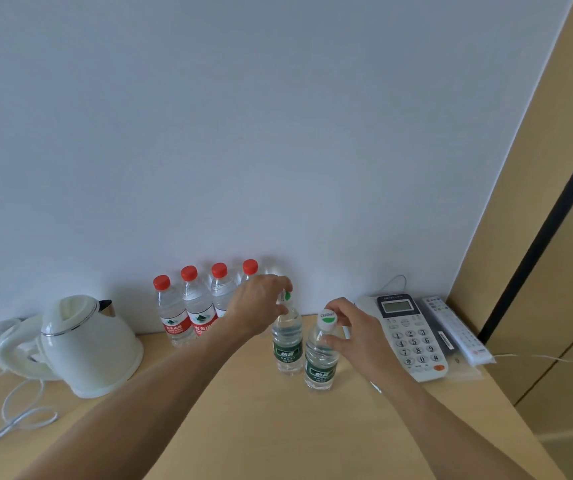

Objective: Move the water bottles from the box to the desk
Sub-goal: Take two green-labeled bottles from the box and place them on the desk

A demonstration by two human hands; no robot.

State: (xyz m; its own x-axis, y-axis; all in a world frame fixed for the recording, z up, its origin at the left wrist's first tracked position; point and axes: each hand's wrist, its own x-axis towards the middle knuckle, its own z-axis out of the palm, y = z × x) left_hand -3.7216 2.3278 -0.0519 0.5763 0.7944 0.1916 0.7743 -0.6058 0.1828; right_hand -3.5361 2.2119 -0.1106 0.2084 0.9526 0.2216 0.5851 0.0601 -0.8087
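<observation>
Two green-labelled water bottles stand upright on the wooden desk [243, 427]. My left hand [259, 303] grips the cap and neck of the farther green-labelled bottle [287, 344]. My right hand [354, 336] pinches the neck of the nearer green-labelled bottle [321, 362], just under its white cap. Several red-capped bottles [188, 313] stand in a row against the wall behind my left hand, which hides the rightmost one in part. No box is in view.
A white electric kettle [87, 344] with a loose cord [18, 410] sits at the left. A white telephone [409, 334] and a remote control [454, 329] lie at the right, close to my right hand. A tan panel [537, 237] bounds the desk's right side.
</observation>
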